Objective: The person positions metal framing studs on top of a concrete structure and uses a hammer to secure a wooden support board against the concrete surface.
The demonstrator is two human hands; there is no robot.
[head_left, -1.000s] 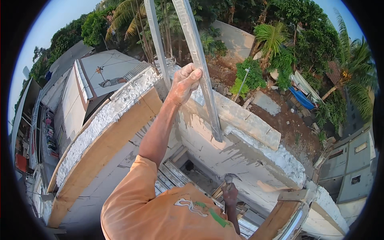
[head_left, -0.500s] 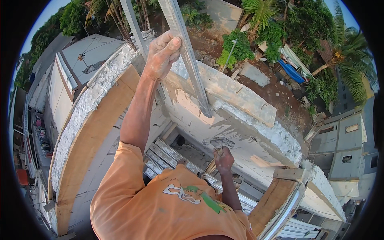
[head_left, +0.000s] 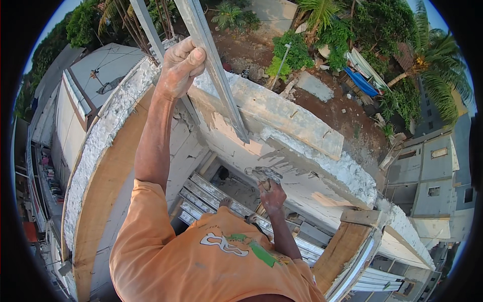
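My left hand (head_left: 182, 69) is raised and closed round the edge of a long grey metal channel (head_left: 211, 60), which slants down across the top of the wall. Beside that wrist a second, thinner metal post (head_left: 147, 25) stands. Lower down, my right hand (head_left: 272, 196) grips a mortar-smeared trowel (head_left: 265, 173) by its handle. The trowel's blade is close to the inner face of a pale wall (head_left: 302, 176) with patches and streaks of wet grey mortar (head_left: 284, 163). Whether the blade touches the wall is hard to tell.
A loose board (head_left: 297, 121) lies along the rough white wall top. Wood planks edge the left wall (head_left: 108, 166) and the right corner (head_left: 347, 246). Metal beams (head_left: 201, 196) lie below, by my foot (head_left: 226, 202). Outside, far down, are bare ground, plants and a blue tarp (head_left: 361, 82).
The whole view has shifted slightly, so most things sit further left. The trowel in my right hand has turned a little and moved slightly along the wall. My left hand keeps its grip.
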